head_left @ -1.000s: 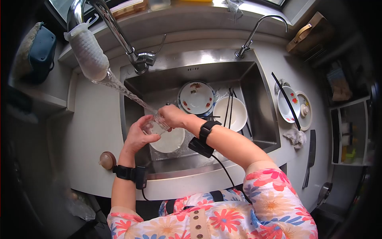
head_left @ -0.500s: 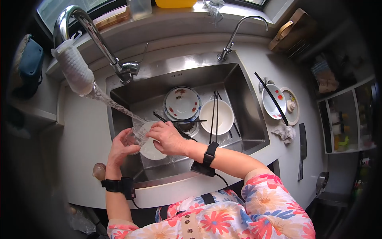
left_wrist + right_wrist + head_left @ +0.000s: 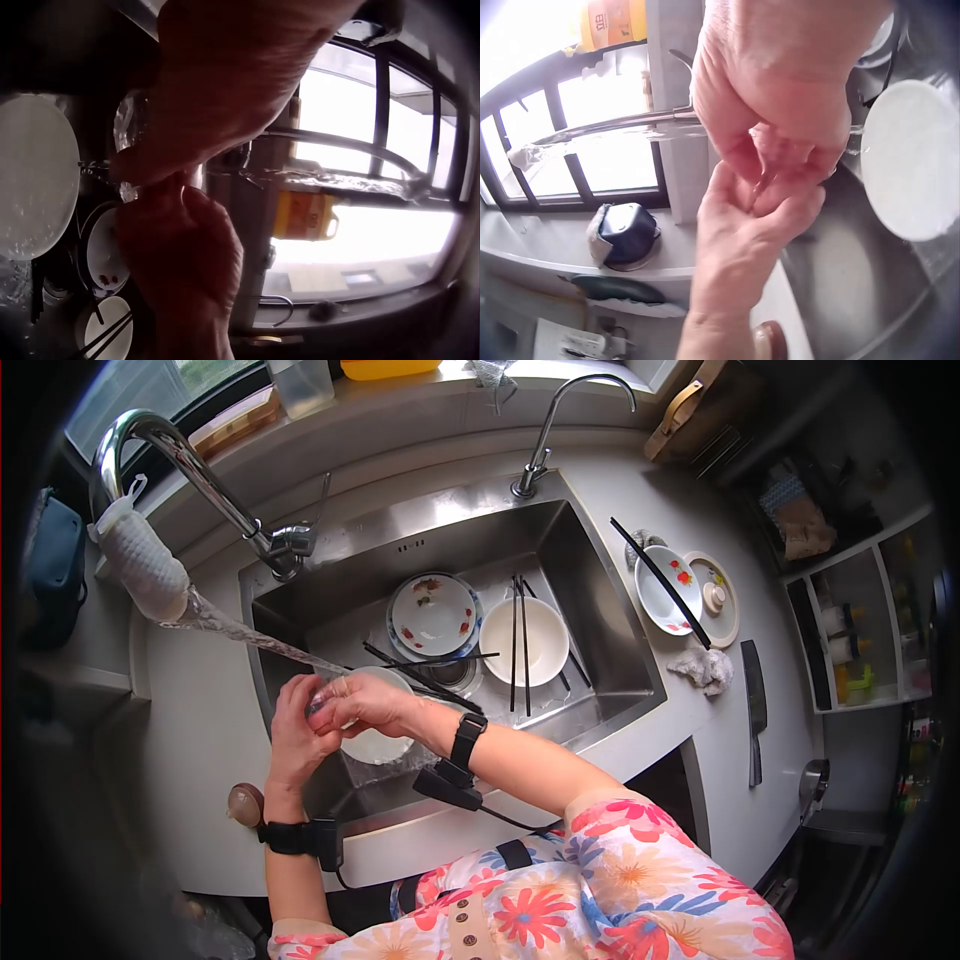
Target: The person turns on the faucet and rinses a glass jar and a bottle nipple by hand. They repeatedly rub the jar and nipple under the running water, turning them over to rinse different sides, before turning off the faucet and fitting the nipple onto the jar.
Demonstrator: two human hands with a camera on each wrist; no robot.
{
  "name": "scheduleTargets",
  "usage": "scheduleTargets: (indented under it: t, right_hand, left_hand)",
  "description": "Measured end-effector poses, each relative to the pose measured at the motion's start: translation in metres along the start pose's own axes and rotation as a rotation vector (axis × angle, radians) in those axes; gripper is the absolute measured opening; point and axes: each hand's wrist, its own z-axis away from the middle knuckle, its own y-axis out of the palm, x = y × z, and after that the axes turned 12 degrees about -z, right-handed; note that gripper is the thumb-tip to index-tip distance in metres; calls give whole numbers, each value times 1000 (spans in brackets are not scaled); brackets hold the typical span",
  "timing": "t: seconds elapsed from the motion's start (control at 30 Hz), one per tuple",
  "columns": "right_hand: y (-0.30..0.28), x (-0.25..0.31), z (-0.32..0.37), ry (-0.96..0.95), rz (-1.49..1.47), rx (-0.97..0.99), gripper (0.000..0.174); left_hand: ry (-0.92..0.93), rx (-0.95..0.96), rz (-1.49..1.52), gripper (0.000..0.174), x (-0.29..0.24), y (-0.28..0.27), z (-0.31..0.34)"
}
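Both hands meet over the left side of the sink, around a clear glass (image 3: 129, 124) that they largely hide. My left hand (image 3: 297, 725) grips the glass from the left with curled fingers. From the other side my right hand (image 3: 370, 700) curls its thumb and fingers at the glass, fingertips against the left hand in the right wrist view. Running water (image 3: 265, 640) from the faucet streams down to the hands. Just below them a white bowl (image 3: 380, 745) lies in the sink.
The steel sink (image 3: 590, 560) also holds stacked floral bowls (image 3: 433, 615), a cream bowl (image 3: 545, 650) with chopsticks (image 3: 514, 650) across it, and more loose chopsticks. On the right counter are a floral bowl (image 3: 655, 595), a lid (image 3: 722, 620), a crumpled cloth (image 3: 705, 672) and a knife (image 3: 754, 700).
The head view has turned, so the sink sits differently. The right hand has moved in from the glass's right side and now closes against the left hand, hiding most of the glass.
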Motion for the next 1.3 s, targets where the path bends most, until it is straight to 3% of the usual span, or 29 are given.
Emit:
scheduleTargets:
  t: [0.03, 0.07, 0.2, 0.23, 0.27, 0.3, 0.37, 0.43, 0.5, 0.57, 0.6, 0.63, 0.7, 0.73, 0.8, 0.87, 0.9, 0.93, 1.03, 1.1, 1.17, 1.23, 1.3]
  right_hand:
    - [5, -5, -4, -80, -121, -27, 45]
    - [9, -8, -7, -161, -243, -55, 45]
    - [12, -14, -10, -163, 4, 47, 41]
    - [7, -17, -9, -157, 3, 52, 41]
    - [-2, -16, -5, -223, 555, 75, 42]
    - [-10, -13, -1, -287, 1108, 101, 43]
    - [-20, -11, 6, -566, 1468, 40, 41]
    - [-29, 5, 9, -840, 1493, -48, 39]
    - [-34, 22, 11, -851, 1461, -287, 33]
    - [-45, 24, 0, -585, 1073, -394, 25]
    - [-40, 27, -4, -508, 865, -421, 29]
    - [-36, 29, -5, -513, 868, -424, 29]
    - [-25, 34, -5, -32, 365, -395, 35]
    - [-26, 27, -8, -125, 407, -418, 37]
    - [-41, 6, -22, -575, 988, -498, 30]
    - [-32, 2, -20, -697, 1072, -417, 25]
    - [-40, 8, -6, -674, 1081, -465, 26]
    - [-20, 0, -21, -502, 890, -395, 26]
    - [-30, -3, -32, 12, 354, -268, 35]
    - [-28, 0, -31, 110, 119, -263, 36]
    - [-25, -5, -43, 60, 79, -306, 37]
    - [-21, -5, -45, -52, 63, -338, 36]
    - [-17, -10, -52, -183, 157, -277, 39]
  left_hand:
    - [105, -147, -243, 73, -10, 0, -1]
    - [83, -185, -377, 74, -13, 1, 0]
    - [57, -232, -398, 80, -6, 0, 5]
    - [-21, -72, -238, 76, -1, -3, 7]
    - [-94, 79, -78, 73, 2, -6, 7]
    - [-100, 67, -84, 73, 7, -1, 4]
    - [-325, 280, 668, 63, 23, 11, 6]
    - [-399, 300, 839, 60, 22, 6, -2]
    - [-417, 232, 932, 61, 21, 7, -6]
    - [-450, 205, 904, 62, 21, 10, -10]
    - [-440, 187, 884, 64, 20, 13, -12]
    - [-433, 187, 884, 64, 21, 16, -15]
    - [-394, 137, 825, 62, 20, 25, -16]
    - [-387, 144, 828, 62, 19, 26, -15]
    - [-632, 141, 795, 59, 18, 28, -14]
    - [-595, 191, 743, 47, 16, 30, -13]
    - [-562, 198, 788, 44, 11, 43, -19]
    - [-563, 122, 706, 47, 11, 37, -11]
    - [-359, 44, 127, 56, 8, 50, -4]
    - [-336, 73, 37, 60, -4, 50, -2]
    - [-237, -166, -289, 64, -2, 59, 3]
    - [-164, -200, -287, 68, 2, 55, -1]
    - [-154, -195, -51, 62, 16, 49, -6]
